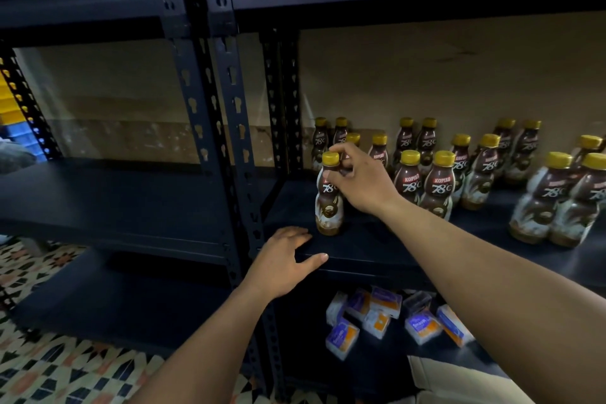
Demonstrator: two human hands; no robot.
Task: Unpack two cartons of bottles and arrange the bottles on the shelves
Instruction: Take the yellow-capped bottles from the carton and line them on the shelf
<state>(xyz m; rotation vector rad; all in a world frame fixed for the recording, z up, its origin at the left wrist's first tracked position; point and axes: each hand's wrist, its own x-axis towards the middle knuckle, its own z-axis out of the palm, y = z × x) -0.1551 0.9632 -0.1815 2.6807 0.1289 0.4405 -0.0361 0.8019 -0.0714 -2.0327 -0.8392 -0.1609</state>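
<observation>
Facing dark metal shelving (360,243) against a tan wall. Pinching the front bottle (329,203) at its neck with the right hand (359,179), fingers curled just under the yellow cap, probably to stand it at the near left end of the rows. Resting the left hand (282,259) flat and loose on the shelf's near edge, holding nothing, seemingly for balance. Brown, waisted plastic, upright; cream swirl, "78°C" label. Other bottles (439,184) paired to the right and farther back.

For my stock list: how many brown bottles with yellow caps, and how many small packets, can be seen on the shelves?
Brown plastic coffee bottles with yellow caps: 16 visible
Small purple-and-orange wrapped packets: 8
Total: 24
</observation>
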